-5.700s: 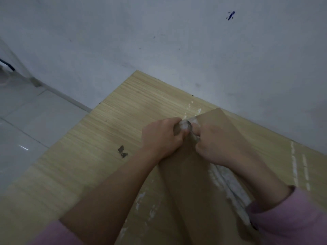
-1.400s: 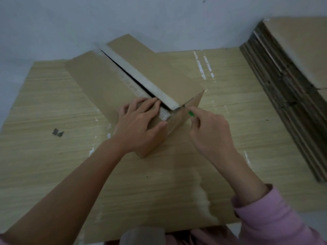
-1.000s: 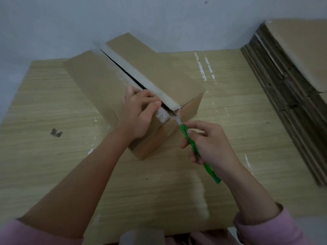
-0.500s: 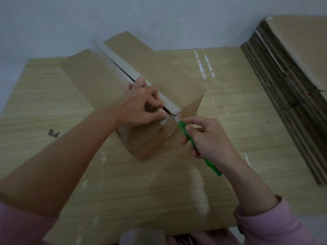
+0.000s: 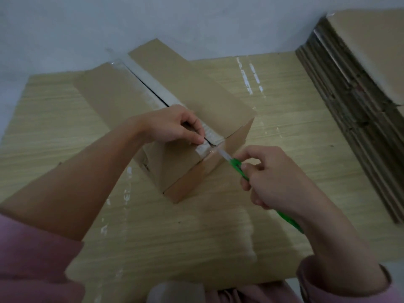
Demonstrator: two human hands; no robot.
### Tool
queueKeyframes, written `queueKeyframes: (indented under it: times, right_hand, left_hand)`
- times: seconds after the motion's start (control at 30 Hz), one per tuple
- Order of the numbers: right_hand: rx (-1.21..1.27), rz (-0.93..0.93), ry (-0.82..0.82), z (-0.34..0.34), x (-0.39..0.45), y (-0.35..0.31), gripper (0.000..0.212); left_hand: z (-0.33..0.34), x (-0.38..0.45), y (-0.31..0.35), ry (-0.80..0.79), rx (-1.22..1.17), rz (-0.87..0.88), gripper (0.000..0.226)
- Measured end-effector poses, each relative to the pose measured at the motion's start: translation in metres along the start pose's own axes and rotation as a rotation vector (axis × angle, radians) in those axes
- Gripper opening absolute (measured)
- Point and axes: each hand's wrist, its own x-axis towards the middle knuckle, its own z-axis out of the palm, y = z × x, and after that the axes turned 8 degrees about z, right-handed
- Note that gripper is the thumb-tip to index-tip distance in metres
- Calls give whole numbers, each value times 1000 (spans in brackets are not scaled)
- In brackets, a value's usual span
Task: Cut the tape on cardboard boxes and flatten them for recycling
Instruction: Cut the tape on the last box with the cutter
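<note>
**Knife at the box's taped end**

The right hand (image 5: 277, 178) has its fingers curled round a green knife (image 5: 237, 166), the blade touching the tape (image 5: 206, 147) at the near end of the cardboard box (image 5: 196, 101) on the bench (image 5: 196, 237). The left hand (image 5: 172, 125) pinches the tape beside the seam. Flattened cardboard (image 5: 360, 88) is stacked far right.

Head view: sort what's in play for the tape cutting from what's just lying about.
In play:
- cardboard box, top seam partly slit
- clear tape at its near end
- green utility knife, held in the right hand
- left hand, pinching the tape

Lying about:
- stack of flattened cardboard
- wooden board underneath
</note>
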Motion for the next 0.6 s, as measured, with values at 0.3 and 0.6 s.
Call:
queueKeyframes:
  times: [0.3,0.6]
  right_hand:
    - [111,-37,59,13,14,2,19]
    - [153,22,-22,16,22,-1,21]
  left_hand:
    - [1,0,0,28,-54,-11,13]
    - [2,0,1,29,-67,-2,14]
